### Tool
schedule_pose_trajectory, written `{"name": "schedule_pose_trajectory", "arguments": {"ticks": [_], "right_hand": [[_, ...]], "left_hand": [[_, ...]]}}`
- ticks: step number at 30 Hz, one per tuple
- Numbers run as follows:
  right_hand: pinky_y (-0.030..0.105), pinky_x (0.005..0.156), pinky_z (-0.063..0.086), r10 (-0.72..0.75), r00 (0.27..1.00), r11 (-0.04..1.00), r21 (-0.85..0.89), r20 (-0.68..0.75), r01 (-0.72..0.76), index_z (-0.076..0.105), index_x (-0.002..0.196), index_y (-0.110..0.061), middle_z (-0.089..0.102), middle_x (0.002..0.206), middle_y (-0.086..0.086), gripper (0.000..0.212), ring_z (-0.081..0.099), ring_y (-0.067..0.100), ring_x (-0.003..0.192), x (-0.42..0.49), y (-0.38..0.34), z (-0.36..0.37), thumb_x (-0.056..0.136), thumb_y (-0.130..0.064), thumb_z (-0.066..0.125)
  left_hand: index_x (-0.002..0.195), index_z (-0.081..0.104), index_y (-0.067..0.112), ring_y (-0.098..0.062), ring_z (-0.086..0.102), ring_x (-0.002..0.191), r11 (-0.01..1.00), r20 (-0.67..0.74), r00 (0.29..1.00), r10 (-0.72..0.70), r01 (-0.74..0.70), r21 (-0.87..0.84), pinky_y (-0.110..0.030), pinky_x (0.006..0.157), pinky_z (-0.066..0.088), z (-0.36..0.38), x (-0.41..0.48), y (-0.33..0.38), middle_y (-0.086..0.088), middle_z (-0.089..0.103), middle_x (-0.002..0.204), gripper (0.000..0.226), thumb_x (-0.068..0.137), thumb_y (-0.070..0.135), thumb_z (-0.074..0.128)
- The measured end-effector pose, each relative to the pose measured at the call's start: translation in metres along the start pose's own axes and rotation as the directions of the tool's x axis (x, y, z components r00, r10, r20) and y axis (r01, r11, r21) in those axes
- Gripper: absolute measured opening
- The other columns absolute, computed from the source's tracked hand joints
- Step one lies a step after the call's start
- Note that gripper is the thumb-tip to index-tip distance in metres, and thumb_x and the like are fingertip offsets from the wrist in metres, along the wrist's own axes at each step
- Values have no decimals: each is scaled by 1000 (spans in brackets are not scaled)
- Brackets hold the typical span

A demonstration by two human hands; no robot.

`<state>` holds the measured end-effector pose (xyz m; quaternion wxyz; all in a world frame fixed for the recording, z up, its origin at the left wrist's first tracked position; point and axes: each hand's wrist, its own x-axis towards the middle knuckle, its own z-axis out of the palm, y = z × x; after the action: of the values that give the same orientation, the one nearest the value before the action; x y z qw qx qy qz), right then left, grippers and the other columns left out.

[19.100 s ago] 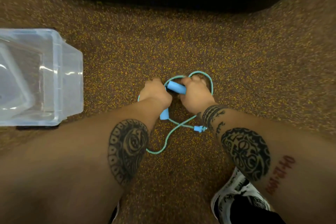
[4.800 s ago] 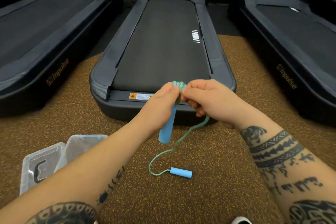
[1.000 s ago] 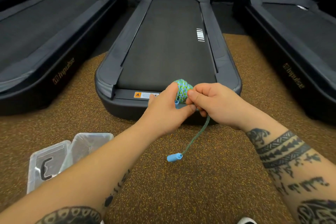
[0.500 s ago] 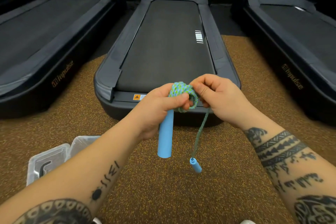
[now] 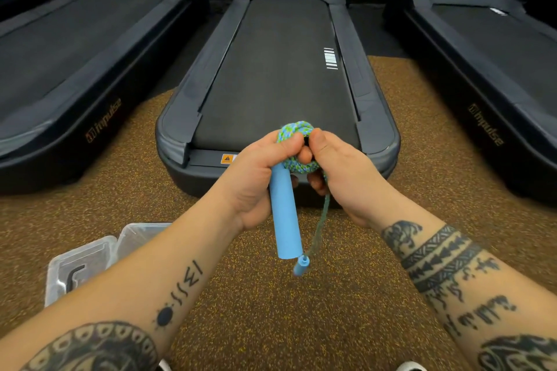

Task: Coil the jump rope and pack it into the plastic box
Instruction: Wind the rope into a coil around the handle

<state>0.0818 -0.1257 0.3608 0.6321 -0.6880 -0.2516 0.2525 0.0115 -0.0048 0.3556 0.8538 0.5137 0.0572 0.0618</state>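
Both hands' grip pinches the rope coil [image 5: 297, 144]; dangling handle [image 5: 300, 265] now hangs higher.

Three treadmills [image 5: 280, 69] stand side by side ahead on the floor [image 5: 301, 310]. The plastic box [image 5: 90, 262] lies low left, partly behind the left forearm [image 5: 135, 289], well left of the hanging handle [image 5: 284, 214].

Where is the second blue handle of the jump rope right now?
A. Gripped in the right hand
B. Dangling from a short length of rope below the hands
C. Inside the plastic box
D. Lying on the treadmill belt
B: the small handle hangs in the air on a short length of rope below the right hand, beside the long handle held in the left hand.
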Motion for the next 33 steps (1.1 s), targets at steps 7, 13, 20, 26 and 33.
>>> {"name": "schedule_pose_trajectory", "arguments": {"ticks": [7,13,20,26,33], "right_hand": [[16,52,42,-42,998,998,-38,-49,40,60,96,-11,52,70,-5,24,49,-1,57,9,5,-4,103,-24,41],[45,90,53,-174,980,955,-259,-101,143,64,95,-33,71,101,5,19,66,22,99,14,8,-12,92,-37,45],[28,97,45,-218,974,801,-560,57,212,64,117,-22,63,115,7,24,59,16,107,14,5,-25,99,-24,48],[17,85,42,-207,972,794,-561,111,234,58,121,-18,63,104,-4,24,57,4,98,10,0,-22,101,-23,46],[21,64,41,-107,994,960,-263,-7,101,51,115,-18,60,93,-6,22,53,0,73,8,6,-10,103,-33,40]], "left_hand": [[107,63,10,-13,63,75,997,-61,996,-69,68,-21,-37,79,55,4,5,-1,0,65,76,16,91,11,62],[111,56,2,-24,68,94,999,-196,979,-48,51,10,-47,87,60,13,9,-5,-16,67,99,22,91,3,64],[114,59,8,-22,67,96,906,-138,990,-37,92,413,-46,97,50,0,6,6,-19,70,105,42,74,13,71],[103,65,14,-19,60,85,885,-101,995,-2,49,462,-40,87,49,-2,8,8,-2,66,80,21,86,26,62],[106,65,17,-13,58,76,892,-273,925,264,-126,435,-35,80,50,5,14,-3,-3,63,81,15,99,13,52]]}}
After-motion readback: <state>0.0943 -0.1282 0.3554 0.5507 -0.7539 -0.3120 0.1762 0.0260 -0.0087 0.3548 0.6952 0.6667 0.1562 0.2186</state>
